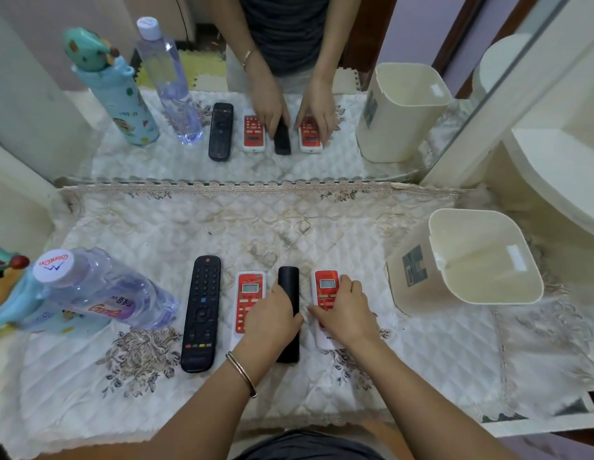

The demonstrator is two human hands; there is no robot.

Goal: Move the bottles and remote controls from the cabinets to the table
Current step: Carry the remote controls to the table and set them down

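On the near part of the table (422, 360), the plain black remote (288, 280) is gripped by the left hand (272, 318). Just to its right, the red remote (326, 285) is pinched at its sides by the right hand (342, 313). Both are best laid flat and straight, in line with the other red remote (249, 290) and the long black remote (201, 313). Farther left, the clear bottle (106, 290) and the blue bottle (13, 293) must not be bumped.

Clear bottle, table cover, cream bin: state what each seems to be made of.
The clear bottle looks like thin glossy plastic: see-through, ribbed walls. The table cover looks like matte quilted fabric, perhaps cotton or polyester: stitched diamonds, lace edge. The cream bin looks like rigid plastic with a smooth satin finish and a moulded rim.
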